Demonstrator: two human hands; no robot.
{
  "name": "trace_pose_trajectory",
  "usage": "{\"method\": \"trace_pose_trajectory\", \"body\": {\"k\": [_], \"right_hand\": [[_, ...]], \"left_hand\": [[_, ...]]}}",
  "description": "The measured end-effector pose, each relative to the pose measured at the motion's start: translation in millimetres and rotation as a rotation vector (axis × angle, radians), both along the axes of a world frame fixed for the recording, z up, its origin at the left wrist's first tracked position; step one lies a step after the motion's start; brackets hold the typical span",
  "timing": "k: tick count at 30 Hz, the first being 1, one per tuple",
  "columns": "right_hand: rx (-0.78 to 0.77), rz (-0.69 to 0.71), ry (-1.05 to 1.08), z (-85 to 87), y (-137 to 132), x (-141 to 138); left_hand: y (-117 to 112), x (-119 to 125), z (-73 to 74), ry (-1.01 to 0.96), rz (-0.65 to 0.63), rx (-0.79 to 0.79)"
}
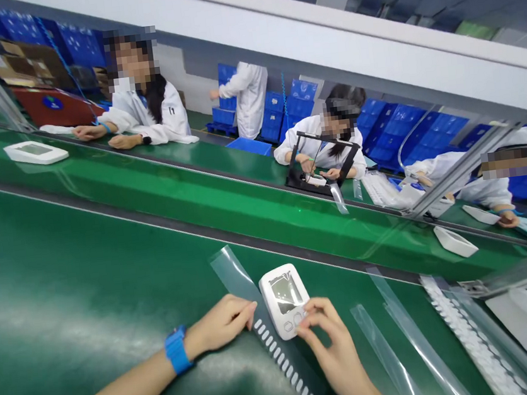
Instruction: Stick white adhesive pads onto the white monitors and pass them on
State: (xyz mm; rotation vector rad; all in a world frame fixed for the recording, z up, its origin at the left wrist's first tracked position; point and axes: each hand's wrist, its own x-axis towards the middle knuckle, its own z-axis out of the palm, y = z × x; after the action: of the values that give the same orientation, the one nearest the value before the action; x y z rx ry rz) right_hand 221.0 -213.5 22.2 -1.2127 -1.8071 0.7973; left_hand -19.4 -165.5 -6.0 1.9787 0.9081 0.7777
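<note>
In front of me the white digital monitor (pixel 285 301) lies face up on the green surface (pixel 88 293), its grey screen at the far end and its buttons towards me. That way round, I judge, the button end is easiest to get at.

My right grip (pixel 334 343) is at that button end, thumb and forefinger curved close together on the lower right corner. I cannot tell whether they pinch the edge, press on the face or hold some small piece between them.

My left grip (pixel 223 322) has its fingers drawn together at the edge of a clear strip of white oval stickers (pixel 282 357), though I cannot tell if the film is pinched. Fingertips there would probably steady so light a strip. It runs slantwise along the monitor's left side, with the ovals facing up between my two wrists; so near, they seem laid for a short reach. A blue wristband (pixel 177 352) circles my left wrist.

To my right lie a bare clear strip (pixel 386 351) and, farther over, a strip of white pieces (pixel 474 335), apart from the monitor, perhaps to leave elbow room. Beyond the surface, another white monitor (pixel 455 241) sits on the bright green belt (pixel 226 202).
</note>
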Motion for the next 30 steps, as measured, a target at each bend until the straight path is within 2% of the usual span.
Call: {"method": "trace_pose_trajectory", "body": {"k": [2, 5, 12, 30], "right_hand": [[-0.143, -0.011, -0.034, -2.2, 13.7, -0.6], [-0.217, -0.013, -0.074, -8.8, 24.8, -3.8], [-0.223, -0.037, -0.138, -9.1, 20.6, -8.6], [-0.16, -0.027, -0.152, -10.8, 17.5, -8.8]], "left_hand": [[11.8, -13.9, 1.3, 0.077, -0.098, 0.068], [15.6, -18.9, 0.7, 0.124, -0.171, 0.101], [8.4, -10.5, -0.3, 0.145, -0.219, 0.099], [8.5, -10.6, 1.3, 0.161, -0.214, 0.085]]}}
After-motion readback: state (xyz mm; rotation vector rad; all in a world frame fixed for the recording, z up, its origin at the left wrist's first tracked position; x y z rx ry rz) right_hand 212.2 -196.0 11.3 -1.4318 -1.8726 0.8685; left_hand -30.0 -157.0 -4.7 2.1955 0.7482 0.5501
